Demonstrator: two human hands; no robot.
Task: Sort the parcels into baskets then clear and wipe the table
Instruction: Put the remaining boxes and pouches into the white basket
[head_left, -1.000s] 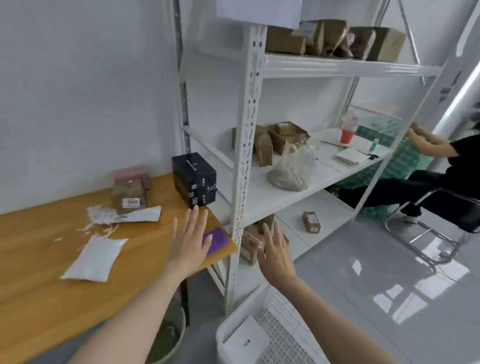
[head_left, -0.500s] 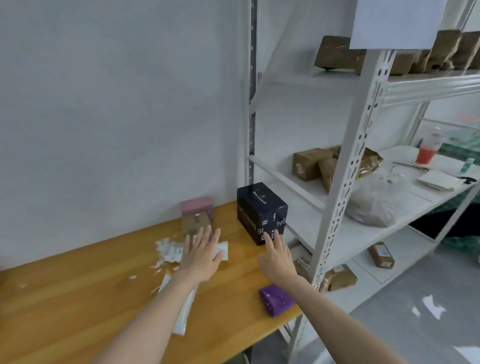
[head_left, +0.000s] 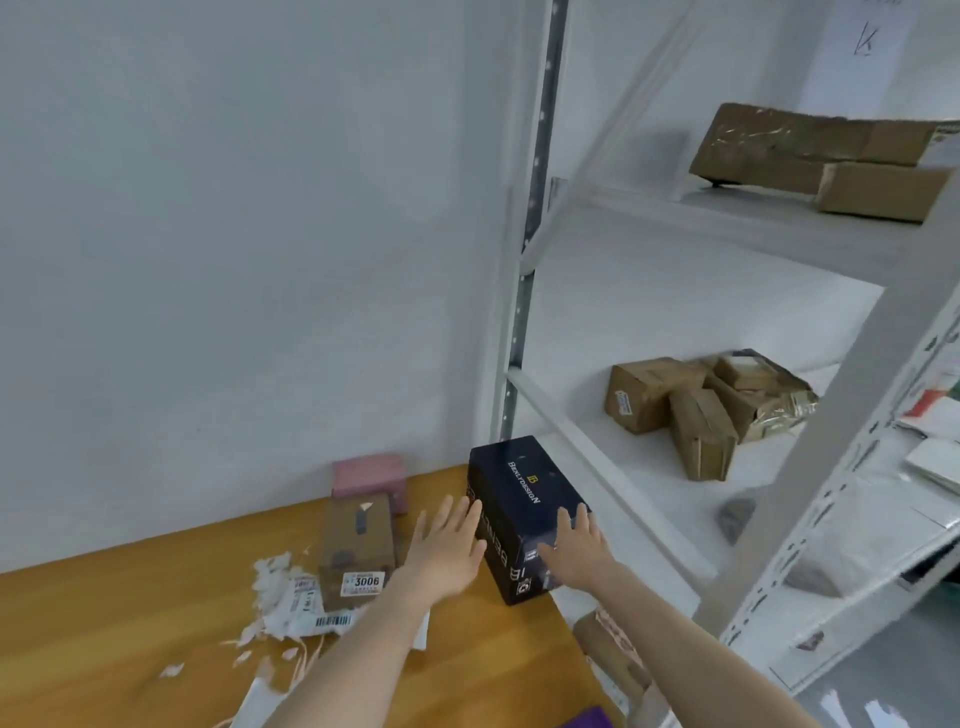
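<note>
Our left hand (head_left: 447, 558) and right hand (head_left: 576, 553), fingers straight, flank the black box (head_left: 524, 493). A brown parcel (head_left: 358, 545) and paper scraps (head_left: 280, 597) litter the table (head_left: 104, 649), so we judge sorting and wiping unfinished.

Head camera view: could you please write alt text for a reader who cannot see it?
A person's open left hand and right hand reach toward either side of a black box standing on a wooden table. Left of it lie a brown parcel labelled 3006, a pink box and torn white packaging; white shelving with brown parcels stands to the right.
</note>
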